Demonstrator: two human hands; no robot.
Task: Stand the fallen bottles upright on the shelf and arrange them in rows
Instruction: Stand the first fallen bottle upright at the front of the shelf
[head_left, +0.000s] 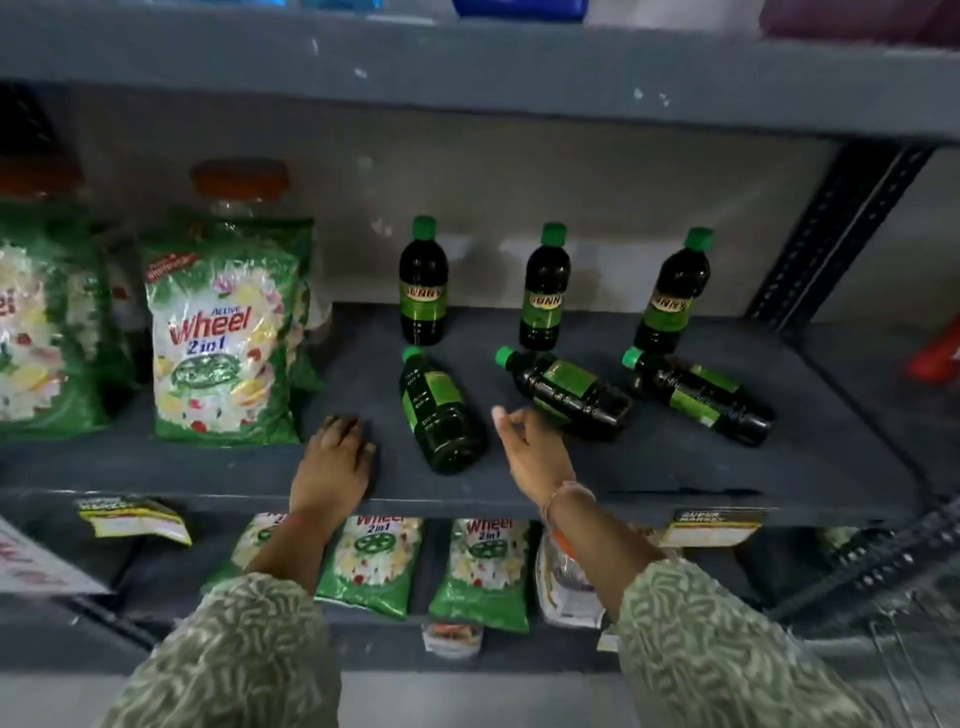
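Three dark bottles with green caps stand upright at the back of the grey shelf (675, 467): left (423, 283), middle (544, 288), right (672, 293). In front of them three more lie on their sides, caps pointing back: left (439, 413), middle (569, 396), right (698, 397). My left hand (337, 457) rests flat on the shelf's front edge, left of the left fallen bottle. My right hand (535, 449) hovers between the left and middle fallen bottles, fingers loosely curled, holding nothing.
Green Wheel detergent packs (223, 332) stand at the shelf's left, with more (478, 566) on the shelf below. A shelf board (467, 67) hangs overhead. A perforated metal upright (841, 234) bounds the right side. A red object (940, 353) sits far right.
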